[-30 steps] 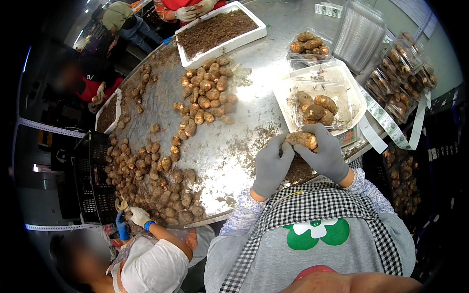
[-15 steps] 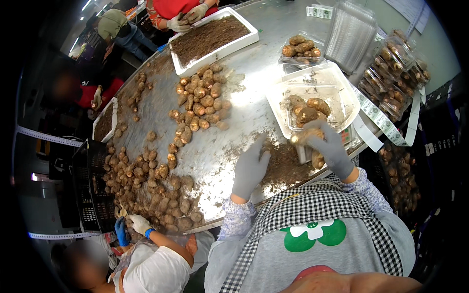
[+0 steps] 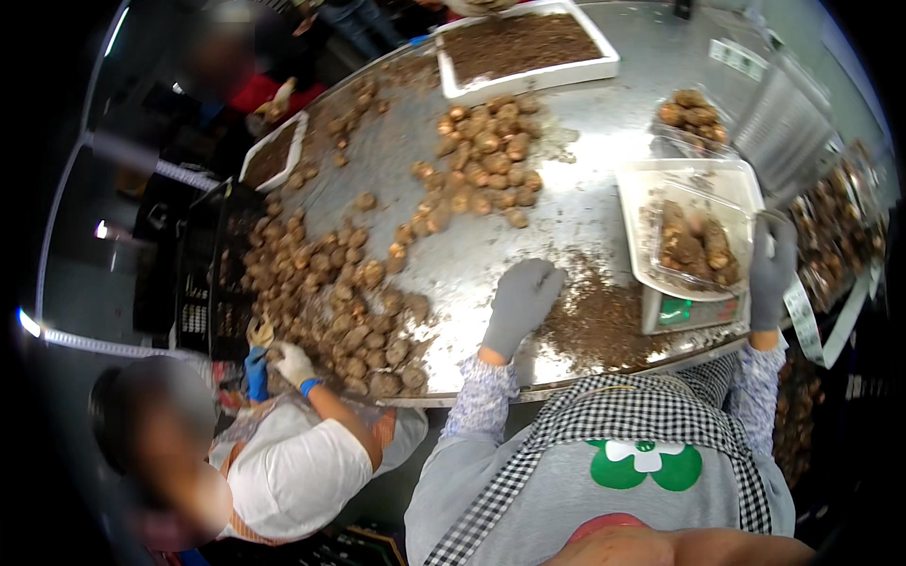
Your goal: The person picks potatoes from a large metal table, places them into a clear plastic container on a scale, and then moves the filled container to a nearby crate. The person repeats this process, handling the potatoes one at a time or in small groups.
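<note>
In a grey glove, my left hand (image 3: 524, 304) hovers over the steel table near scattered brown soil (image 3: 599, 321); its fingers are loosely bent and hold nothing. My right hand (image 3: 774, 274), gloved in grey too, is at the right rim of a white plastic tray (image 3: 640, 189), fingers stretched upward and slightly apart. Within the tray sits a clear plastic box (image 3: 661, 212) with several brown taro corms (image 3: 694, 247). Under the tray stands a weighing scale (image 3: 698, 316) with a green display. Whether my right fingers touch the rim is blurred.
Loose taros (image 3: 486, 156) heap mid-table, and more (image 3: 321, 302) lie at left before a co-worker's gloved hands (image 3: 294, 363). A soil-filled white box (image 3: 528, 90) stands at the back. On the right are stacked clear boxes (image 3: 783, 127), packed taros (image 3: 840, 226) and a label strip (image 3: 816, 335).
The taro in my right hand is now out of it, and that hand has moved to the tray's right side. My left fingers have bent. The view has shifted, with the scale more visible.
</note>
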